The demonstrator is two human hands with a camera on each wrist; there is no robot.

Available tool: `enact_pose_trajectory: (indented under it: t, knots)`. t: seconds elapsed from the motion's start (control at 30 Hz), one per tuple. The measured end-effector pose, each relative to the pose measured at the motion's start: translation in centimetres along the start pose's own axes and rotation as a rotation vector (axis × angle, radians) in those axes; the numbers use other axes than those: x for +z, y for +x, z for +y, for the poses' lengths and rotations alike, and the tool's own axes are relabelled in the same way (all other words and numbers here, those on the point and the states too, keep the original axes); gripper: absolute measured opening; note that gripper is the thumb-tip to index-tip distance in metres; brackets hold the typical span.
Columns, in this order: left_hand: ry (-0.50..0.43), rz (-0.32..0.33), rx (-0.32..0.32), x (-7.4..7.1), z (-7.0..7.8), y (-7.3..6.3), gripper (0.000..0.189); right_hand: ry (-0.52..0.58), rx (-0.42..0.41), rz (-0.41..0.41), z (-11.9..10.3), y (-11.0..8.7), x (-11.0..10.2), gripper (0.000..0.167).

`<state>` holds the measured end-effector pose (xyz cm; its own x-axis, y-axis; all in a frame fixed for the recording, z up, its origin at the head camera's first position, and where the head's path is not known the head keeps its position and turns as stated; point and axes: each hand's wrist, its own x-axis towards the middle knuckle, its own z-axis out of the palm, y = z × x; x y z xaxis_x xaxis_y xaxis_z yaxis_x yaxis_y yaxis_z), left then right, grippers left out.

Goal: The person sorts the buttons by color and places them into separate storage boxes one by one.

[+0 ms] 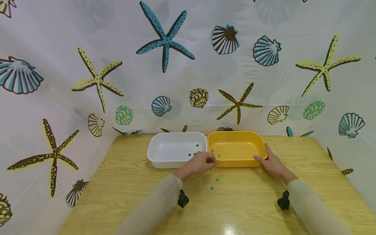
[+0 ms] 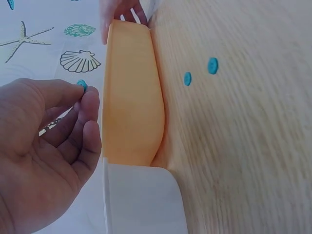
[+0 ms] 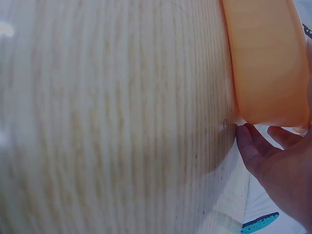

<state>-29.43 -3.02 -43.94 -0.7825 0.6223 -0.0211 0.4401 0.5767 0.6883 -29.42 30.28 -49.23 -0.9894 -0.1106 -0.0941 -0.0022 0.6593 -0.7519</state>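
Between thumb and fingertips, my left hand (image 1: 201, 162) pinches a small blue button (image 2: 82, 85) above the near left rim of the yellow bin (image 1: 235, 163). The other fingers of that hand are curled loosely. My right hand (image 1: 274, 164) holds the bin's right end, with the thumb over the rim and the fingers along the outer wall. A few blue buttons lie inside the yellow bin near its left wall. On the table in front of it lie two more, one blue button (image 1: 217, 179) and another blue button (image 1: 212, 188) nearer me.
Left of the yellow bin and right against it stands a white bin (image 1: 176, 164), with several dark buttons (image 1: 197, 145) at its right side. Both bins sit at the back of the wooden table (image 1: 129, 195), before a shell-patterned cloth (image 1: 182, 78).
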Motion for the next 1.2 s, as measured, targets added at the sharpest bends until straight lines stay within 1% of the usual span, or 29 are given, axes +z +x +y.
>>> enact_pose_trajectory:
  t: [0.23, 0.37, 0.77, 0.9, 1.07, 1.2]
  knots:
    - [-0.002, 0.044, 0.003, -0.3, 0.5, 1.3, 0.010, 0.027, 0.006, -0.011, -0.1, -0.3, 0.0, 0.098]
    - [-0.024, 0.059, -0.024, -0.3, 0.7, 2.1, 0.007, 0.017, 0.003, -0.008, -0.1, -0.3, 0.1, 0.100]
    - [-0.051, 0.109, -0.105, -0.4, 0.7, 3.7, 0.011, 0.007, -0.003, 0.001, 0.0, -0.1, 0.1, 0.099]
    - [-0.058, 0.136, -0.102, -0.2, 0.8, 4.2, 0.011, 0.006, -0.006, 0.002, 0.0, 0.0, 0.0, 0.098]
    - [-0.008, 0.160, -0.081, 0.1, 1.1, 5.1, 0.012, 0.005, -0.003, 0.004, -0.1, -0.1, -0.1, 0.098]
    - [0.064, 0.166, -0.075, 0.6, 1.2, 5.8, 0.014, 0.002, 0.008, 0.000, -0.2, -0.1, 0.0, 0.099]
